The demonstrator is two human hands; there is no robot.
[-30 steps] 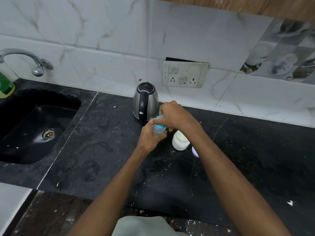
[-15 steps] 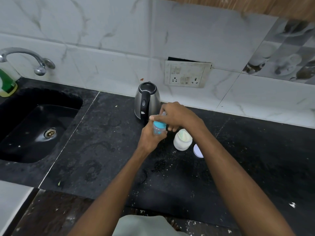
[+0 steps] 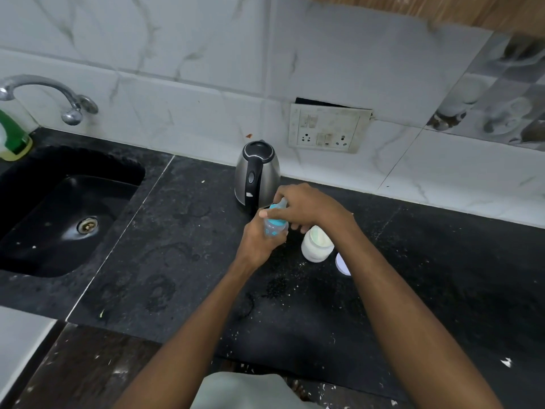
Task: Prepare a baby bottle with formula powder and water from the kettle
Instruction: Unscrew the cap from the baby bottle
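Observation:
A small clear baby bottle with a blue collar is held just above the black counter. My left hand wraps its body from below. My right hand grips the blue cap and teat on top, which sits slightly off the neck. Behind them stands a steel kettle with a black handle and shut lid. An open white formula jar stands just right of the bottle, and its white lid lies beside it, half hidden by my right forearm.
A black sink with a steel tap lies at the left, with a green bottle at its corner. A wall socket plate is behind the kettle. Powder specks dot the counter.
My right hand has turned on the bottle's top and the blue cap now shows lifted a little from the neck. The bottle stays in my left hand.

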